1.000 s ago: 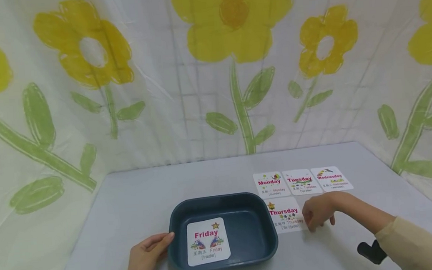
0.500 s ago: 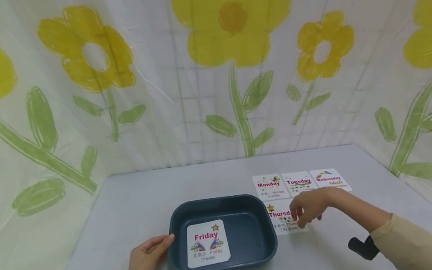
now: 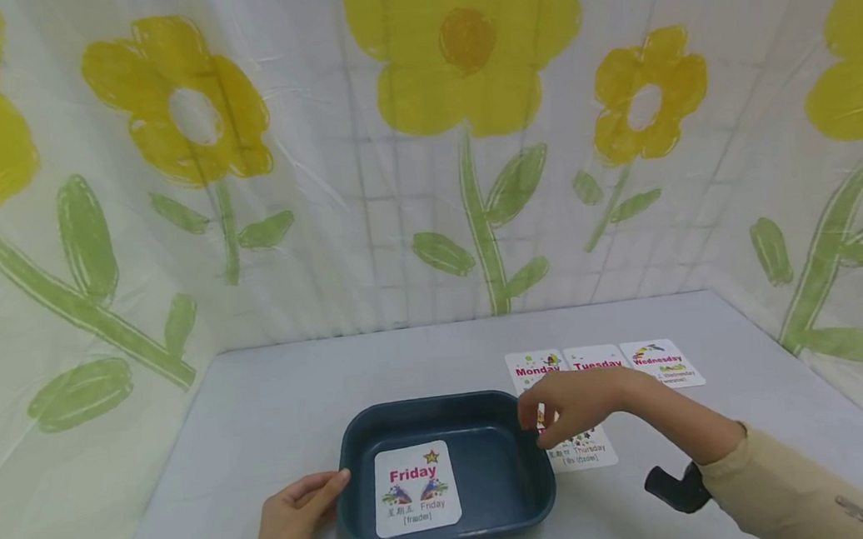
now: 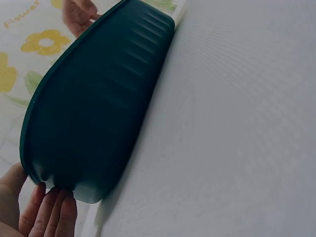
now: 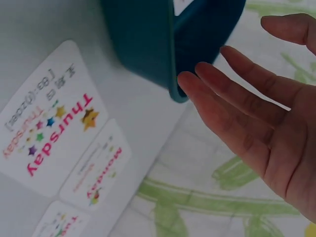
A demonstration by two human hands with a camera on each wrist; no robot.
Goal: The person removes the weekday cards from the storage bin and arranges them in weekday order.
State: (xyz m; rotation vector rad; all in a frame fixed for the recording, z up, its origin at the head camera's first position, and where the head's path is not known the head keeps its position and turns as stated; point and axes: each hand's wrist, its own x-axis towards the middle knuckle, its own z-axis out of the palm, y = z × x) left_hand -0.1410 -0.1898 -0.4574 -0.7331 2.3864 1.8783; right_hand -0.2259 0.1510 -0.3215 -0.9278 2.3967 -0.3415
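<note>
1. Pinching the left end of a dark teal tray (image 3: 499,482), the left hand (image 3: 296,513) is holding the rim with its thumb and bracing its fingertips against the outer wall.
2. Loosely bent and holding nothing, the right hand (image 3: 572,402) is hovering by the tray's far right corner; whether a fingertip is touching the rim is impossible to tell.
3. On the pale table (image 3: 277,422), the tray is sitting upright. Inside, the white Friday card (image 3: 417,492) is lying face up toward the left.
4. Judging by looks, the tray is probably being light, stiff and smooth to handle, its rim offering the surest hold.
5. Looking thin, light and perhaps slick, the Friday card is likely giving fingernails little to catch; its upper right corner, facing the roomier side, is seeming the best place to pinch.
6. Raised tray walls are surrounding that card, so any reach is needing to come from above.
7. Just right of the tray, the Thursday card (image 3: 583,453) is lying partly hidden by the right hand. Behind it, the Monday card (image 3: 531,363), Tuesday card (image 3: 591,357) and Wednesday card (image 3: 662,364) are forming a row.
8. Near the right sleeve (image 3: 784,479), an unidentified black object (image 3: 676,489) is jutting out; behind everything, a flowered curtain (image 3: 310,253) is hanging.
</note>
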